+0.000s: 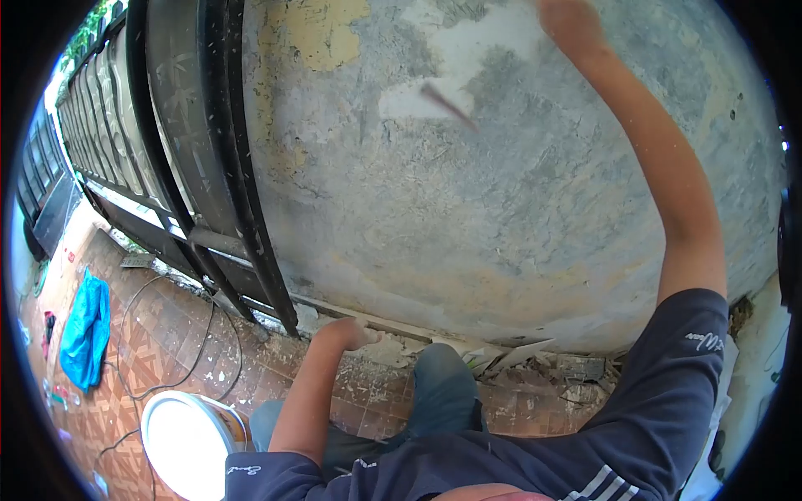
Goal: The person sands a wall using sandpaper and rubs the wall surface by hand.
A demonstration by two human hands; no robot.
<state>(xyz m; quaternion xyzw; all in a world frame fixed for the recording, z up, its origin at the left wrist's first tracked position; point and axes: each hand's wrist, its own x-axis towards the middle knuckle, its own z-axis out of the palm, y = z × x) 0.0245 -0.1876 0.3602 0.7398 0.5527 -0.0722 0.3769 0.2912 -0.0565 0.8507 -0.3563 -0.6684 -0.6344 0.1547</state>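
Note:
My right hand is raised high against the patchy grey wall. It looks closed like a fist, but the top edge of the view cuts it off, so anything it grips is hidden. A thin brownish strip, blurred by motion, shows in front of a pale patch of the wall; its kind is unclear. Low down, my left hand is near the wall's foot and beside my bent knee. Its wrist is bent and its fingers are too blurred and foreshortened to read.
A dark metal gate stands along the wall's left side. A white bucket is at lower left. A cable loops over the tiled floor, near a blue cloth or sheet. Broken flakes lie along the wall's foot.

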